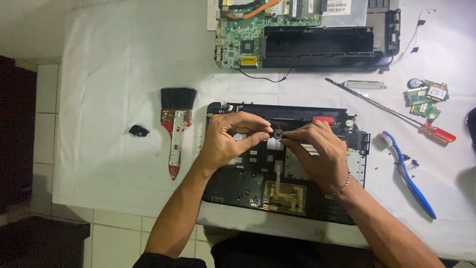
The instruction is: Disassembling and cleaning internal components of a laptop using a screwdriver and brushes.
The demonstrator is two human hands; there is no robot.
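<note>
Centrally, a small black round part (277, 134) sat pinched between both hands above the black laptop casing (233, 186). The left hand (229, 141) curled its fingers (255, 141) nearly closed, thumb and forefinger tips gripping the part's left side. The right hand (317, 154) held its fingers (297, 135) close together, nipping the part's right side. Left of the casing on the desk (109, 74) lay a paintbrush (176, 124); to the right lay a blue toothbrush (406, 173) and a red-handled screwdriver (396, 113).
</note>
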